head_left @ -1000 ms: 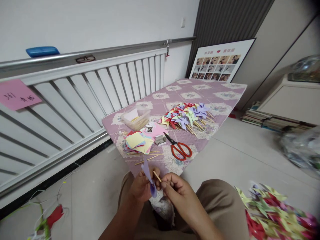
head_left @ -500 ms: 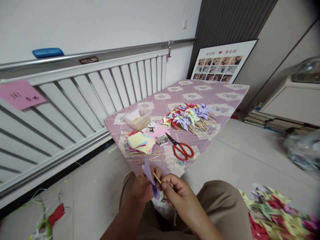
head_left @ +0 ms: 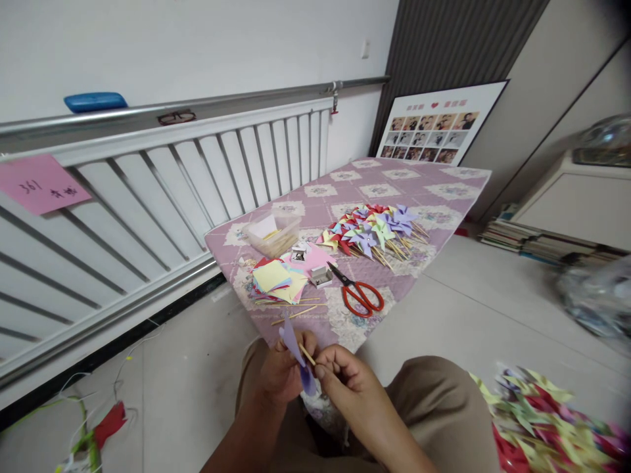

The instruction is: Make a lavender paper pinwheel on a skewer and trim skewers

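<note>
A purple paper pinwheel (head_left: 292, 343) is gripped in my left hand (head_left: 279, 374), low in front of the table. My right hand (head_left: 348, 376) pinches a thin wooden stick (head_left: 306, 355) whose upper end lies against the pinwheel's back. Whether the two are joined is hidden by my fingers. Just beyond my hands, several loose sticks (head_left: 298, 314) lie on the tablecloth beside a stack of coloured paper squares (head_left: 273, 276). Red-handled scissors (head_left: 362, 299) rest to the right, blades partly apart, near a small open box (head_left: 321, 276).
Finished pinwheels on sticks (head_left: 374, 230) lie heaped on the table (head_left: 379, 190). A clear plastic box (head_left: 276, 243) holds sticks. More pinwheels (head_left: 547, 414) are at the lower right. A white radiator (head_left: 197, 177) runs along the left; cables (head_left: 83, 420) lie on the floor.
My right hand and the stick have shifted very slightly left, toward the pinwheel. Both hands keep their holds, and the things on the table stay put.
</note>
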`<state>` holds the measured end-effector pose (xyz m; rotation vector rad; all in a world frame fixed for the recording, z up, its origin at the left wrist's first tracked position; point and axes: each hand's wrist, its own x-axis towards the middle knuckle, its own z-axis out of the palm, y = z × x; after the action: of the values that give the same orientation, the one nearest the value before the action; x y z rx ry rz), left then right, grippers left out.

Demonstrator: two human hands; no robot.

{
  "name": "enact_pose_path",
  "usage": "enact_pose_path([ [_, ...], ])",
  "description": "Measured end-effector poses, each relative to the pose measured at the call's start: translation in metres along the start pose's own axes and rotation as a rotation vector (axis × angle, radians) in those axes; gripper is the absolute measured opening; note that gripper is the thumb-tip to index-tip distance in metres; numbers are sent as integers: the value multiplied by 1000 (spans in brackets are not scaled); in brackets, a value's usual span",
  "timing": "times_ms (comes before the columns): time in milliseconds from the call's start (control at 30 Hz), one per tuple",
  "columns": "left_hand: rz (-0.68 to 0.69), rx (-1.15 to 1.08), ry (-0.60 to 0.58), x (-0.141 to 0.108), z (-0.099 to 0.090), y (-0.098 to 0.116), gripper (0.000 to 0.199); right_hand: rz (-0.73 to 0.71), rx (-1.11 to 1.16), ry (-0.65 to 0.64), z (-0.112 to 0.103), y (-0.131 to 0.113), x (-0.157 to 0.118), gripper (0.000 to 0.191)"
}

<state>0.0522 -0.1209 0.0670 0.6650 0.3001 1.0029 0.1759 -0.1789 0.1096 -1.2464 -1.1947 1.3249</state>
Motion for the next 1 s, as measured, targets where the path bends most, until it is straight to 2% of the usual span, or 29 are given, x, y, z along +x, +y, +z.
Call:
enact_pose_path([
  [133, 52, -26, -21, 0, 0, 0, 58, -16, -3, -18, 2, -1, -1, 23],
  [400, 64, -34, -38, -2, -4, -2, 56, -30, 9, -20, 6, -1, -1, 23],
  [800, 25, 130, 115, -6, 1, 3, 62, -15, 73, -51, 7, 2, 1, 24],
  [1000, 39, 23, 43, -3, -1, 1, 58, 7, 107, -52, 7, 5, 2, 26],
])
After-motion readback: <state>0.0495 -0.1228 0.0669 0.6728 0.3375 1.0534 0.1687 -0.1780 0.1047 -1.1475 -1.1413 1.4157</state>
